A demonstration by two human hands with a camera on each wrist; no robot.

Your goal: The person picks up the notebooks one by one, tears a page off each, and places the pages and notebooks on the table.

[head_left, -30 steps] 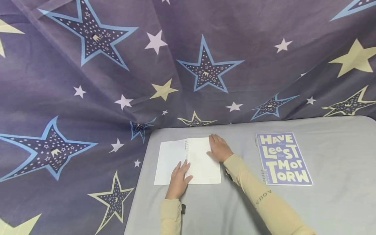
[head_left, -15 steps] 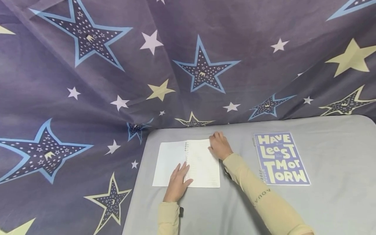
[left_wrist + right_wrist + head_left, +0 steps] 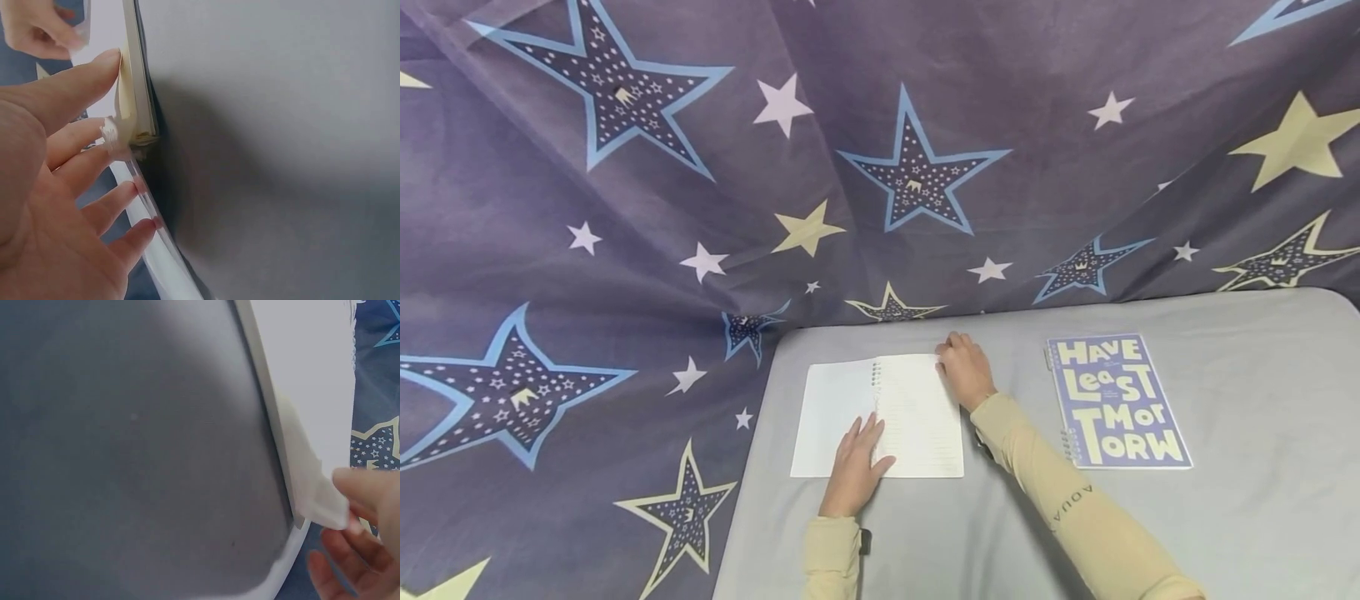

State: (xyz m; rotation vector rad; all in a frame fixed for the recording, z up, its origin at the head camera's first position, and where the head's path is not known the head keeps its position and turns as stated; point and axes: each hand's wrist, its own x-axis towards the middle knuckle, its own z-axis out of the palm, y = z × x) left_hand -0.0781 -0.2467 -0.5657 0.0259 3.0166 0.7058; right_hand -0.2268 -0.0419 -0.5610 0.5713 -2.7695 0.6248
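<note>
A spiral notebook lies open flat, with a plain left side and a faintly lined right page. My left hand rests with extended fingers across its lower middle, by the spiral binding. In the left wrist view the thumb lies over the pages, and the other fingers reach along the notebook's lower edge. At the upper right corner, my right hand pinches a page. The right wrist view shows that page corner bent up between thumb and fingers, apart from the stack beneath.
A second spiral notebook, purple with large cream lettering, lies closed to the right. Both notebooks are on a grey cloth-covered table. A dark purple star-patterned curtain hangs along the back and left edges.
My right hand's fingers have gone from lying flat on the page to curling at its top right corner, which they now pinch. The left hand has stayed in place. The view has shifted slightly.
</note>
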